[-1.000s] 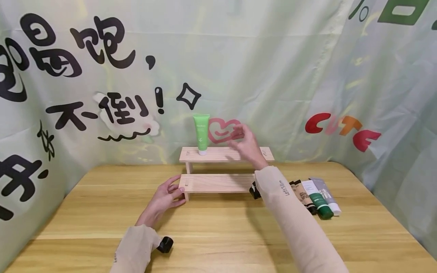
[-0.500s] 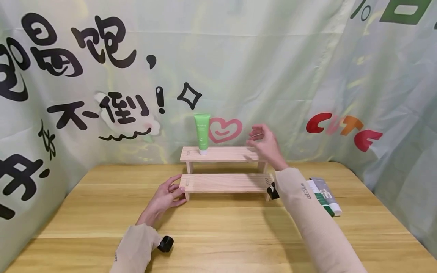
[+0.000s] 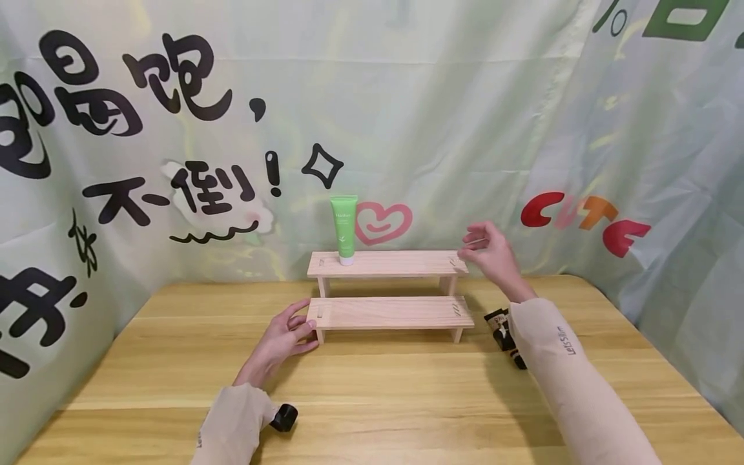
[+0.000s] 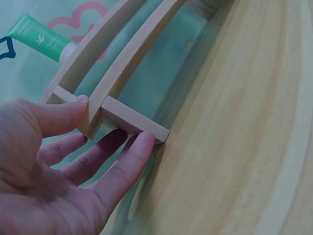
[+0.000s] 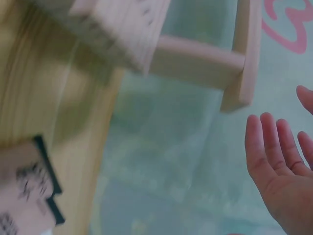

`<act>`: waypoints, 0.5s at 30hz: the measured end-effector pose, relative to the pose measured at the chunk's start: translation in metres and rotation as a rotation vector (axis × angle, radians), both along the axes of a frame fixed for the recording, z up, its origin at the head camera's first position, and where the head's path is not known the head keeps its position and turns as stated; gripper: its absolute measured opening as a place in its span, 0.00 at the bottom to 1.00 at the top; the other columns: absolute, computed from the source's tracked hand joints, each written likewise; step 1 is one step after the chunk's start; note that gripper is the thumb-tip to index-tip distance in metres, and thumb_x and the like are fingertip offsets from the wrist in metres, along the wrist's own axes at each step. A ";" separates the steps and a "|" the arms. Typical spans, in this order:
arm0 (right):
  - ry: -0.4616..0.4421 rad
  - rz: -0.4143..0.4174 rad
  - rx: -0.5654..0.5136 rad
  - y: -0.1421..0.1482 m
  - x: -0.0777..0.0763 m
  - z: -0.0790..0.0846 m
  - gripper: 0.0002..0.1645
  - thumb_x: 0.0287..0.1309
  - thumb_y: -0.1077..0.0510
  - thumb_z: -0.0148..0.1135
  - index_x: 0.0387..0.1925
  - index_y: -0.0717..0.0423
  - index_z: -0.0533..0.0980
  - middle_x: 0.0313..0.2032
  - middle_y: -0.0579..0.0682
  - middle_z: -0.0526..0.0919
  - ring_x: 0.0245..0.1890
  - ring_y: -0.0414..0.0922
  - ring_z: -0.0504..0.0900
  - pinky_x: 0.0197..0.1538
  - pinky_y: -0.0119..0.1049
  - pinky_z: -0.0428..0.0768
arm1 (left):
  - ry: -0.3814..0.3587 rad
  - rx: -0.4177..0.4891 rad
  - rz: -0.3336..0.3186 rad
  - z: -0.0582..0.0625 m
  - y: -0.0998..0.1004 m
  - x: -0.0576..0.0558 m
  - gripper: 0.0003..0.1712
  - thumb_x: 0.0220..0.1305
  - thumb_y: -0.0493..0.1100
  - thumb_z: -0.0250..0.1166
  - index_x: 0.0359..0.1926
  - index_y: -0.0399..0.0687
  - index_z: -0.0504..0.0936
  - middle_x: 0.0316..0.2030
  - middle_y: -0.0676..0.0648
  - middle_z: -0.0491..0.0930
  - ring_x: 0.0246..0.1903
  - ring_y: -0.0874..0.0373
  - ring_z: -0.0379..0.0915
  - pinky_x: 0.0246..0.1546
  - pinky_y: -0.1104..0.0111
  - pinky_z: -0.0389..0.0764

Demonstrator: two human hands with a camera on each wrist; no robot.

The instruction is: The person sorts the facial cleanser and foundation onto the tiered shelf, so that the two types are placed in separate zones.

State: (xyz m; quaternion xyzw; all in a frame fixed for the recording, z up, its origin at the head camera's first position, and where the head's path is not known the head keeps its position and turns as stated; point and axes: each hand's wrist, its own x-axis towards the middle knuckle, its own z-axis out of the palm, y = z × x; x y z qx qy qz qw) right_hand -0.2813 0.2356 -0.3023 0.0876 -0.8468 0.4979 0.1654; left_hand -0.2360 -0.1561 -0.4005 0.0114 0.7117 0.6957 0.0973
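Note:
A two-step wooden display stand [image 3: 389, 313] stands at the back of the table. On the left part of its upper step a green squeeze tube [image 3: 345, 226] stands upright on its white cap. My left hand [image 3: 279, 339] holds the left end of the lower step; in the left wrist view the thumb touches the board's end and the fingertips touch the leg [image 4: 134, 120]. Just off the upper step's right end, my right hand [image 3: 494, 255] hovers in the air with loosely bent fingers. It holds nothing and does not touch the stand.
Beige-and-black tubes [image 3: 500, 326] lie right of the stand, partly hidden by my right sleeve [image 3: 572, 368]. A printed cloth [image 3: 453, 129] hangs behind and at both sides of the wooden table [image 3: 372, 400].
My right hand has moved right along the upper step, away from the green tube, to beyond the stand's right end. The sleeve now covers more of the lying tubes. The left hand stays put.

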 end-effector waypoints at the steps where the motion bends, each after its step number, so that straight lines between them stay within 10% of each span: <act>1: -0.003 -0.004 0.006 0.004 0.002 -0.001 0.30 0.62 0.70 0.65 0.63 0.74 0.65 0.53 0.70 0.76 0.49 0.57 0.79 0.43 0.22 0.77 | 0.000 0.001 0.001 0.000 0.000 0.001 0.32 0.76 0.29 0.53 0.77 0.38 0.56 0.62 0.27 0.69 0.52 0.42 0.76 0.49 0.55 0.85; 8: -0.013 -0.017 0.007 0.029 0.012 -0.011 0.30 0.62 0.71 0.65 0.62 0.76 0.65 0.52 0.73 0.75 0.38 0.29 0.76 0.40 0.21 0.79 | -0.007 -0.005 0.018 -0.002 0.000 0.001 0.32 0.76 0.29 0.53 0.77 0.39 0.57 0.61 0.29 0.71 0.50 0.45 0.77 0.48 0.56 0.85; 15: -0.033 -0.051 0.098 0.046 0.025 -0.008 0.30 0.64 0.68 0.65 0.63 0.73 0.65 0.52 0.68 0.76 0.40 0.36 0.78 0.39 0.21 0.78 | 0.000 0.002 0.001 -0.001 -0.001 -0.001 0.32 0.77 0.30 0.53 0.77 0.39 0.57 0.62 0.28 0.70 0.51 0.45 0.77 0.49 0.56 0.85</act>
